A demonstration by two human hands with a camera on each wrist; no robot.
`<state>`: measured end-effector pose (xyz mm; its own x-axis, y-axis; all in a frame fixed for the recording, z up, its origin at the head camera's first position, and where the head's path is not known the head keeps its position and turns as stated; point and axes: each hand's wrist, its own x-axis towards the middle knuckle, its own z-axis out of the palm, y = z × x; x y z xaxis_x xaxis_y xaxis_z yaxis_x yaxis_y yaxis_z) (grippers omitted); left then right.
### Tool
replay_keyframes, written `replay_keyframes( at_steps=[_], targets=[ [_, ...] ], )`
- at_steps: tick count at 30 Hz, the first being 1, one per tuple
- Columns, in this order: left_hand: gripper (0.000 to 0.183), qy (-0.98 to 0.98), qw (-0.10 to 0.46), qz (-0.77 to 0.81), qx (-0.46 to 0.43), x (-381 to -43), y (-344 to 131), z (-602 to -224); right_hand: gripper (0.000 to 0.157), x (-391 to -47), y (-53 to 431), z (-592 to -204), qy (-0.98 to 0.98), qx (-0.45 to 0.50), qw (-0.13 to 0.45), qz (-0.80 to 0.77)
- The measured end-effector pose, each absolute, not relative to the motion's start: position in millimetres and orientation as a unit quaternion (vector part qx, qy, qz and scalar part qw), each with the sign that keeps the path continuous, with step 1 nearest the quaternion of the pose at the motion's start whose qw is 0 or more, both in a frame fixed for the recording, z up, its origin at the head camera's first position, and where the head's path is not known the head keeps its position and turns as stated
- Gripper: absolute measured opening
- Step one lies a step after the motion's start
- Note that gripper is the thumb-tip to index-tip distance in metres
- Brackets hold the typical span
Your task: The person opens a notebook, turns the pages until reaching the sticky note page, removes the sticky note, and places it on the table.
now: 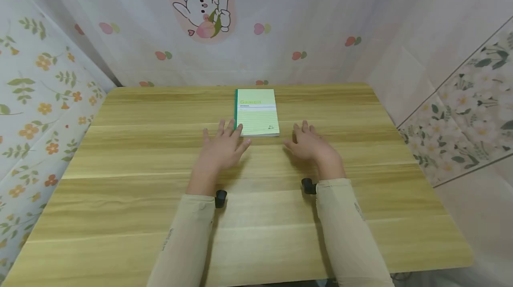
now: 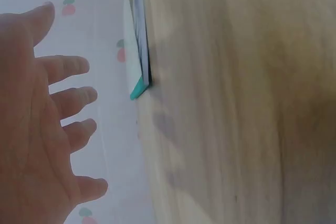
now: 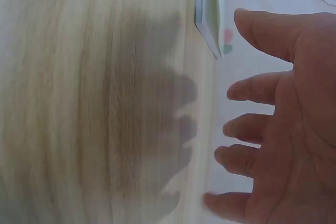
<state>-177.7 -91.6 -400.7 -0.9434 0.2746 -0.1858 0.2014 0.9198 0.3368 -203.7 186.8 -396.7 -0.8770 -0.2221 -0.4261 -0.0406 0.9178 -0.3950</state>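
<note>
A closed notebook point(image 1: 257, 113) with a pale green cover, a teal spine on its left and the word "Gambit" lies toward the back of the table. Spread fingers mark my left hand point(image 1: 221, 148), raised over the wood at the notebook's lower left corner, its fingertips overlapping that corner in the head view. To the right of the notebook, my right hand point(image 1: 314, 146) hovers apart from it with fingers extended, its shadow falling on the wood in the right wrist view. Neither hand holds anything. The notebook's edge point(image 2: 140, 40) also shows in the left wrist view.
The wooden table point(image 1: 120, 215) has a light grain. Behind it hangs a white curtain point(image 1: 272, 6) with a rabbit print and fruit motifs. Floral cloth point(image 1: 36, 113) covers the left side. A black wrist camera point(image 1: 307, 186) sits at the right cuff.
</note>
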Motion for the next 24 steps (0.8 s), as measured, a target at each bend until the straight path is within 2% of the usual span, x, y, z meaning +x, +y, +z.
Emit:
replay_keyframes(
  at_steps=[4, 11, 24],
  targets=[
    [0.073, 0.975, 0.111, 0.145, 0.126, -181.3, -83.8, -401.4, 0.075, -213.6, 181.2, -396.4, 0.945, -0.068, 0.260, -0.188],
    [0.073, 0.975, 0.119, 0.120, 0.146, -189.1, -56.1, -396.4, 0.042, -227.5, 171.1, -395.7, 0.959, -0.051, 0.230, -0.159],
    [0.060, 0.981, 0.073, 0.019, 0.181, -226.3, -13.3, -402.7, 0.051, -232.0, 152.1, -403.8, 0.981, -0.042, 0.156, -0.106]
  ],
)
